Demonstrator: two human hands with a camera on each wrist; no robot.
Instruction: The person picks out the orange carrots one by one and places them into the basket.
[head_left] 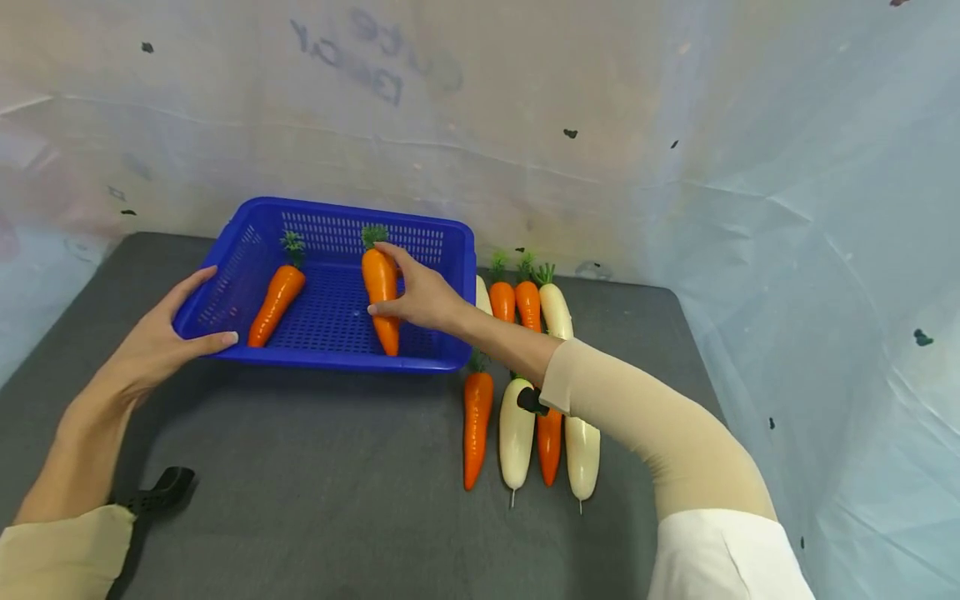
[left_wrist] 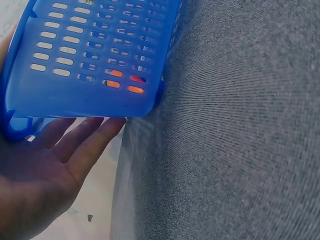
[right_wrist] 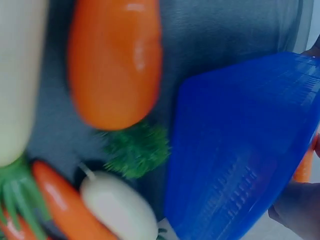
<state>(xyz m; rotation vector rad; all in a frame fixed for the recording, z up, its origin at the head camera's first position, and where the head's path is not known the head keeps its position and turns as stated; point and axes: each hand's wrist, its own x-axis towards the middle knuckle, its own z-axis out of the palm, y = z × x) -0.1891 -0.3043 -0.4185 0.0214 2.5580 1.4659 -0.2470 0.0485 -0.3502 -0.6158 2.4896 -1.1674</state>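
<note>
A blue plastic basket (head_left: 341, 362) with slotted walls sits towards the back of the table. My left hand (head_left: 153, 337) grips its left front corner, thumb on the front rim and fingers at the left side; the left wrist view shows those fingers (left_wrist: 90, 147) against the outside of the basket. My right hand (head_left: 423, 296) reaches over the right end of the basket and holds an orange carrot (head_left: 378, 279) with a green top between thumb and fingers, inside the basket. Another carrot (head_left: 277, 304) lies slanted in the basket's left part.
Right of the basket, two rows of carrots and white radishes lie on the dark table (head_left: 337, 492), including a front carrot (head_left: 477, 425) and a radish (head_left: 517, 437); my right forearm partly covers them. Plastic sheeting (head_left: 487, 108) hangs behind and at the right.
</note>
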